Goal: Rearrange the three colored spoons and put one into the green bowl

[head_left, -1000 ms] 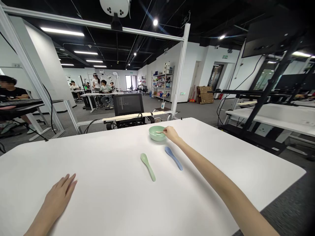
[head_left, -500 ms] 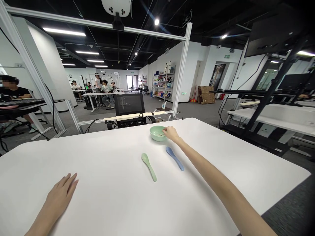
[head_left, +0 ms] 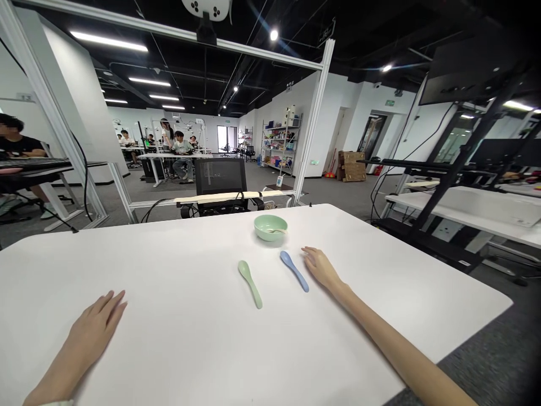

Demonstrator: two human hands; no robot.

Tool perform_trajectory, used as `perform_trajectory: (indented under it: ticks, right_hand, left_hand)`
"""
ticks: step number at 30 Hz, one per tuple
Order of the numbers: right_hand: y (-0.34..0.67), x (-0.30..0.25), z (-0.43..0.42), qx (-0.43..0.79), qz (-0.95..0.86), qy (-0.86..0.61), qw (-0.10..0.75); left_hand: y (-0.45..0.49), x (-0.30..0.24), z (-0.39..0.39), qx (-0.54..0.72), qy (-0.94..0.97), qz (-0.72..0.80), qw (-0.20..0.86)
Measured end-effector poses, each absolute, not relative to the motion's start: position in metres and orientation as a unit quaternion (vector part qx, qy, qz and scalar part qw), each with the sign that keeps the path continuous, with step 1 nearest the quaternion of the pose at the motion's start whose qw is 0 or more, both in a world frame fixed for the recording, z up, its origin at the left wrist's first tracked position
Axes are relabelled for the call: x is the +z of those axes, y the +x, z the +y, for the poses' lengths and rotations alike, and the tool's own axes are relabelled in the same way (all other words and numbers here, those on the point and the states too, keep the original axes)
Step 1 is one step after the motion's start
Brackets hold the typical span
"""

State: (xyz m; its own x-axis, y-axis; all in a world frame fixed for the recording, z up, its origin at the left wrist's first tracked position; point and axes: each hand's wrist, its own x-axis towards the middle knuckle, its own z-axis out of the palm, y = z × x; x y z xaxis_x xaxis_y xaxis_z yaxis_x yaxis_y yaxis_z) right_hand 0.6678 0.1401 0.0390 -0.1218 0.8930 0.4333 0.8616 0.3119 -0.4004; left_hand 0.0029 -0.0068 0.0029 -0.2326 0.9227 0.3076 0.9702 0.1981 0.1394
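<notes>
Head cam shows the right hand (head_left: 323, 268) lying open and empty just beside a slim blue plastic spoon (head_left: 295, 271) slanting toward it, while the open left hand (head_left: 91, 330) sits well apart.

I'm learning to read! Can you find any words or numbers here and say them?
Nothing here can be read clearly.
Green sign above the far doorway: too small to read.
Black sign on the ceiling: too blurred to read.
Small label on the white wall: too blurred to read.
The mint-green bowl, green spoon and blue spoon show no writing.
</notes>
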Motion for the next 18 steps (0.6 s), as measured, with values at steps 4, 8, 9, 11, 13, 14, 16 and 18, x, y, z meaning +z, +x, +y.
perform_trajectory:
  ticks: [4,8,9,11,13,14,16,18]
  right_hand:
    - [0.671,0.029,0.135,0.035,-0.751,-0.595,0.285]
    - [0.669,0.032,0.134,0.043,-0.747,-0.599,0.286]
    - [0.668,0.033,0.133,0.044,-0.746,-0.6,0.285]
    - [0.666,0.036,0.131,0.045,-0.745,-0.603,0.281]
    - [0.665,0.038,0.129,0.048,-0.743,-0.607,0.278]
    - [0.664,0.039,0.129,0.05,-0.741,-0.61,0.277]
    - [0.664,0.04,0.127,0.055,-0.736,-0.615,0.276]
    - [0.663,0.043,0.128,0.058,-0.733,-0.616,0.282]
  left_hand:
    - [0.001,0.002,-0.006,-0.16,-0.611,-0.772,0.078]
    - [0.001,0.003,-0.006,-0.163,-0.609,-0.772,0.083]
    - [0.001,0.004,-0.007,-0.162,-0.612,-0.77,0.085]
    - [0.001,0.004,-0.007,-0.159,-0.619,-0.764,0.088]
    - [0.001,0.005,-0.008,-0.157,-0.624,-0.76,0.093]
    - [0.001,0.005,-0.008,-0.157,-0.626,-0.758,0.095]
    - [0.002,0.006,-0.008,-0.158,-0.627,-0.757,0.094]
    - [0.005,0.008,-0.009,-0.159,-0.625,-0.759,0.088]
